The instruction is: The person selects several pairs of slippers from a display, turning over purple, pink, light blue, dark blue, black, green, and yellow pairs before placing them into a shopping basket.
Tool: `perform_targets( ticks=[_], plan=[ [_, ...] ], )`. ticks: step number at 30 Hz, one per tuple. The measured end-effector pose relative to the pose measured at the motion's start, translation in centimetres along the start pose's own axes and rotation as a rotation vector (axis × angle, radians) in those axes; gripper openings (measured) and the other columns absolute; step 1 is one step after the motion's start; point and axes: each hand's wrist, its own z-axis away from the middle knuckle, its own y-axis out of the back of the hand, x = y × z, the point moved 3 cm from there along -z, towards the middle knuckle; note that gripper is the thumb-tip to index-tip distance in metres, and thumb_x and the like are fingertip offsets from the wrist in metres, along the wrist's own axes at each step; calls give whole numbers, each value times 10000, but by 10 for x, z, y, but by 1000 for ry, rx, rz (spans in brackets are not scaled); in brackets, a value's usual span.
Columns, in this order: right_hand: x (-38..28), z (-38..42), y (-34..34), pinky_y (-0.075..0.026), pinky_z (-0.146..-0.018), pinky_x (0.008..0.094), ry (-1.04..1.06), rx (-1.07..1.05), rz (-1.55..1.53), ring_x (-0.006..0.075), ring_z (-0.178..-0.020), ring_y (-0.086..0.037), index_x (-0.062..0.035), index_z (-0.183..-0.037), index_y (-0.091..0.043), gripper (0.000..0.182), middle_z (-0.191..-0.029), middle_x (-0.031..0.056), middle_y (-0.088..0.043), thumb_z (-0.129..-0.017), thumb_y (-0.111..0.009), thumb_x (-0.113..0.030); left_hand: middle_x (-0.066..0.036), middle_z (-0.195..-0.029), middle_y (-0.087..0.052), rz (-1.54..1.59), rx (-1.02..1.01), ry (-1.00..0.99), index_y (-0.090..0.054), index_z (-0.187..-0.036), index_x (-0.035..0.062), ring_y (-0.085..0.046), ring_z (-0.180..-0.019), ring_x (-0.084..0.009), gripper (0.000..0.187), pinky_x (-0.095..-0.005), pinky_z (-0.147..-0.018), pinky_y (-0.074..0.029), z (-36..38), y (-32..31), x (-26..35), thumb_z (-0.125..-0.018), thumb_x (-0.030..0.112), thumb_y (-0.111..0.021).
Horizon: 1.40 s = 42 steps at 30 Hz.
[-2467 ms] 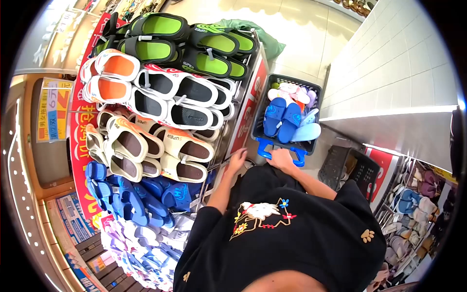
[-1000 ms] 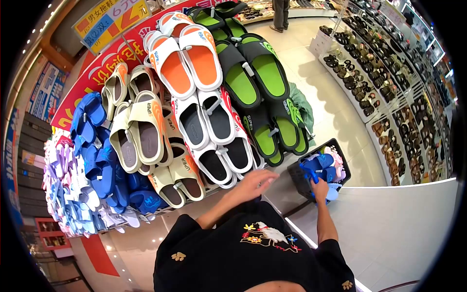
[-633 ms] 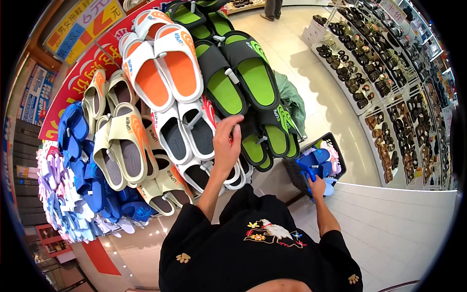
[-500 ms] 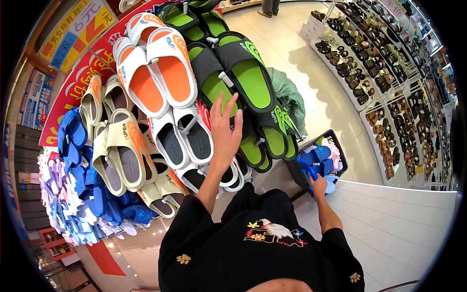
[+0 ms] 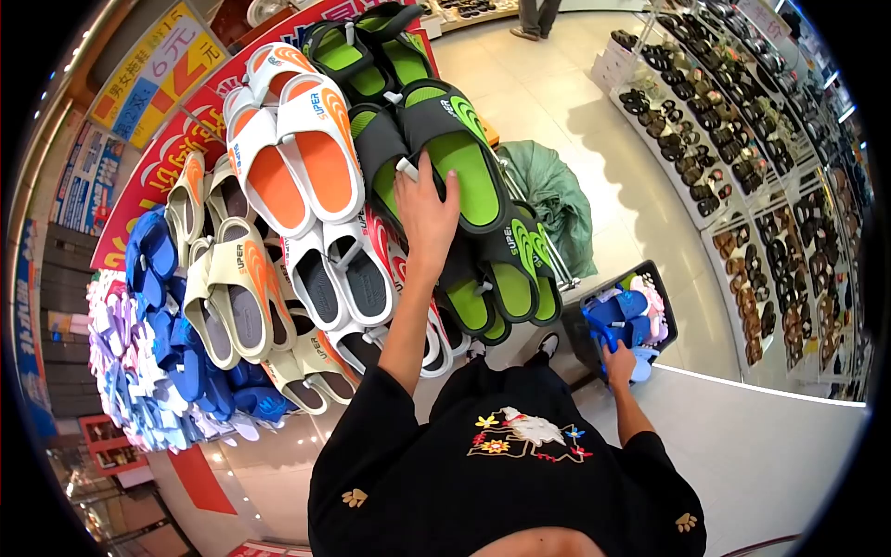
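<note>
My left hand (image 5: pixel 429 215) lies over a pair of black and green slippers (image 5: pixel 461 158), fingers apart, near the white tag (image 5: pixel 406 169) that joins the pair. Whether the fingertips grip anything there cannot be made out. My right hand (image 5: pixel 617 362) is closed on the blue handle (image 5: pixel 610 338) of a dark basket (image 5: pixel 572 331). Inside that basket are blue slippers (image 5: pixel 631 303) and pink ones (image 5: pixel 652 302). White and orange slippers (image 5: pixel 320 172) hang left of my left hand, with white and black pairs (image 5: pixel 357 278) below them.
Beige slippers (image 5: pixel 243 288) and blue slippers (image 5: pixel 190 371) fill the display's left side. A green cloth bundle (image 5: pixel 548 190) stands beyond the black and green pairs. Shelves of shoes (image 5: pixel 687 153) line the right, and a person's legs (image 5: pixel 538 17) show at the top.
My left hand has come down onto the black and green slippers, near their tag. My right hand still holds the basket handle. The view has shifted slightly.
</note>
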Motion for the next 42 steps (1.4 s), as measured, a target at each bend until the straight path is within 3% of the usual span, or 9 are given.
perform_targets(
  ticks=[4, 7, 12, 15, 19, 21, 24, 31, 42],
  plan=[
    [-1, -11, 19, -498, -639, 498, -30, 27, -47, 427, -675, -621, -31, -796, -634, 344, -685, 240, -624, -802, -618, -375, -279, -1179, -532, 173, 35, 126, -486, -1265, -53, -545, -1062, -406, 475, -395, -906, -430, 1, 2, 2, -879, 204, -586],
    [8, -24, 17, -500, -638, 493, -33, 6, -48, 425, -679, -622, -33, -799, -635, 336, -689, 239, -626, -800, -623, -369, -285, -1150, -550, 229, 161, 71, -521, -1215, -68, -558, -1035, -409, 429, -385, -884, -444, 2, 2, 4, -855, 146, -611],
    [16, -41, 20, -503, -632, 487, -7, -7, -87, 421, -673, -623, -31, -823, -644, 340, -698, 238, -631, -794, -633, -370, -227, -1195, -578, 410, 204, 167, -524, -1217, -88, -571, -1082, -282, 440, -340, -932, -421, 6, 3, 7, -847, 114, -649],
    [24, -48, 17, -503, -630, 484, -8, -22, -91, 417, -669, -624, -23, -833, -645, 347, -702, 232, -634, -792, -638, -367, -202, -1256, -551, 409, 249, 164, -466, -1291, -76, -535, -1137, -242, 483, -300, -972, -386, 3, 10, 11, -872, 106, -623],
    [26, -55, 29, -502, -627, 484, -19, -26, -117, 414, -664, -625, -21, -808, -633, 332, -690, 230, -630, -805, -628, -354, -103, -1413, -410, 686, 285, 249, -341, -1417, 12, -492, -1173, -175, 558, -281, -977, -390, 3, 17, 16, -905, 53, -562],
    [29, -58, 30, -502, -627, 484, -17, -42, -131, 413, -663, -625, -21, -800, -629, 327, -688, 230, -629, -809, -624, -348, -101, -1342, -462, 855, 354, 257, -311, -1425, 7, -509, -1136, -170, 607, -265, -956, -398, 9, 13, 3, -896, 73, -601],
    [34, -66, 29, -501, -627, 486, -21, -42, -135, 416, -661, -623, -20, -792, -625, 321, -687, 231, -629, -814, -621, -340, -90, -1149, -562, 1023, 307, 300, -459, -1295, 42, -600, -950, -189, 376, -294, -774, -520, 20, 10, -2, -934, 123, -524],
    [36, -69, 36, -507, -637, 487, -40, -74, -149, 415, -676, -630, -24, -801, -624, 321, -705, 234, -635, -809, -625, -344, -91, -1154, -560, 1331, 74, 366, -455, -1298, 45, -597, -957, -190, 376, -291, -781, -516, 55, -15, 58, -939, 137, -515],
    [53, -72, 26, -514, -639, 485, -68, -157, -218, 380, -704, -647, -52, -888, -641, 327, -738, 200, -655, -769, -651, -356, -92, -1161, -557, 1353, -250, 452, -449, -1301, 48, -593, -969, -190, 376, -286, -793, -509, 78, -125, 145, -946, 160, -502]
  ],
)
